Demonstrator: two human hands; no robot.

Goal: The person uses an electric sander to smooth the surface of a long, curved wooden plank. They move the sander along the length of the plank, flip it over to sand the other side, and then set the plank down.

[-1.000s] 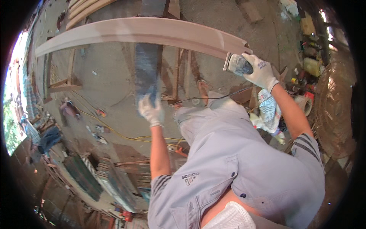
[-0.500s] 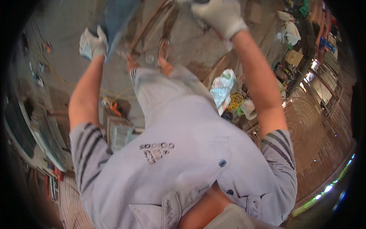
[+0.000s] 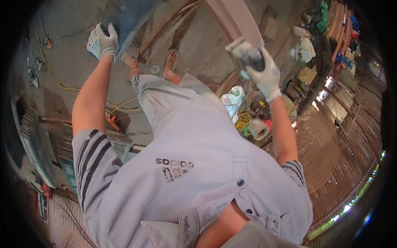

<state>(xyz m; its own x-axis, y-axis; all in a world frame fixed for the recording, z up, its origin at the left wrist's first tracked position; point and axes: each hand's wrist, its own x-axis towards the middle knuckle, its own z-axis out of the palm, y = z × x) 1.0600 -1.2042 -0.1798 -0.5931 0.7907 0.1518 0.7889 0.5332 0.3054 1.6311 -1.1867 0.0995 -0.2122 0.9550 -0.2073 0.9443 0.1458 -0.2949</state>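
My left hand (image 3: 103, 42), in a white glove with a dark palm, is closed at the near edge of a blue-grey panel (image 3: 130, 22), with the thumb laid along it. The panel runs out of view at the top. My right hand (image 3: 266, 76), gloved alike, grips a dusty, pale rectangular block (image 3: 240, 51) with a dark side. That block is at the near end of a pinkish-brown board (image 3: 237, 18), which also runs past the top edge. Whether the block's face presses on the board I cannot tell.
Wooden legs or battens (image 3: 163, 29) stand near my feet. A yellow cord (image 3: 53, 74) crosses the floor on the left, by an orange tool (image 3: 112, 122). To the right lie a white bag (image 3: 233, 99), coiled yellow cord (image 3: 243, 120) and a round fan guard (image 3: 312, 153).
My right hand has come down and nearer with the block, from the top edge to the board's near end. The pinkish-brown board now shows plainly. My left hand stays at the panel's edge.
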